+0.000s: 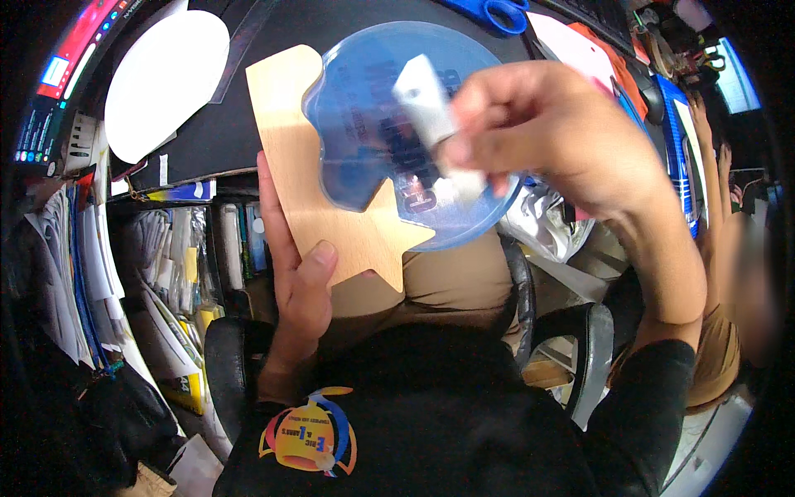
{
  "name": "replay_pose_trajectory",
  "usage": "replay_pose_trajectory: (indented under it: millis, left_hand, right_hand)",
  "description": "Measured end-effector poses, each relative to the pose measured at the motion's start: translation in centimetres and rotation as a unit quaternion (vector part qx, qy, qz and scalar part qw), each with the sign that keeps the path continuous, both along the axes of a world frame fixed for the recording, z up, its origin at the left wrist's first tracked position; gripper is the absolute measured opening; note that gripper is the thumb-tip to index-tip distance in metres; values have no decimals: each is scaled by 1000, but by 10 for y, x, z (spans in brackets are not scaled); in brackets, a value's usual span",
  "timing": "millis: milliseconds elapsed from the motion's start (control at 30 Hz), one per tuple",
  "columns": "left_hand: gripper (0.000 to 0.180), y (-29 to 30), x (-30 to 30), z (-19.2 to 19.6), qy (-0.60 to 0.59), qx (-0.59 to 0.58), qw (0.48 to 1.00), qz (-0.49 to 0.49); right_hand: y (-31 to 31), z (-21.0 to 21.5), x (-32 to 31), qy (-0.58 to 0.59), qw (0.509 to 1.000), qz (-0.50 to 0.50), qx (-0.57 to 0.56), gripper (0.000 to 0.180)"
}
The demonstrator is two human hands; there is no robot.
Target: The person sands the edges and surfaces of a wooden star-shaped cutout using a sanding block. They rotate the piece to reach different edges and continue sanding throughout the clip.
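A trophy plaque with a pale wooden frame [286, 141], star-shaped at its lower end, and a round translucent blue panel [356, 74] is held upright over my lap. My left hand [306, 286] grips the wood's lower left side, thumb in front and fingers behind. Dark lettering shows on the panel in reverse. In front of the panel, my right hand [563, 137] pinches a whitish flat piece [424, 99] between thumb and fingers. Motion smears that piece, so its kind cannot be made out, nor whether it touches the panel.
A white rounded sheet [166, 83] lies on the black desk at the left, beside a lit screen [70, 74]. Blue scissors handles [501, 15] lie at the back. Crinkled clear plastic [546, 224] is below my right wrist. Files [174, 248] fill a shelf; another person [745, 273] is at far right.
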State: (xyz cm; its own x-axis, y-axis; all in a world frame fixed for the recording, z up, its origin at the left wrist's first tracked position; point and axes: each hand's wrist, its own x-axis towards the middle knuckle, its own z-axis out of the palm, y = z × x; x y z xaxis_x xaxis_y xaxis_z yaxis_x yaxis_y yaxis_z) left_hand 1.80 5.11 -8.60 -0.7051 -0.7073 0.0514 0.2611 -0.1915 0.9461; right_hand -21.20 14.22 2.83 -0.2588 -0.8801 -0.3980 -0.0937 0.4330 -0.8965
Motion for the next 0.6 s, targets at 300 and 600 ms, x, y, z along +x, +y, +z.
replay_pose_trajectory:
  millis: [300,600]
  left_hand:
    - [94,2,0,11,-20,42,999,4]
    - [90,-3,-2,15,-37,24,999,0]
  right_hand:
    - [-40,-8,35,39,999,8,36,32]
    - [-45,-13,32,108,994,1,-31,33]
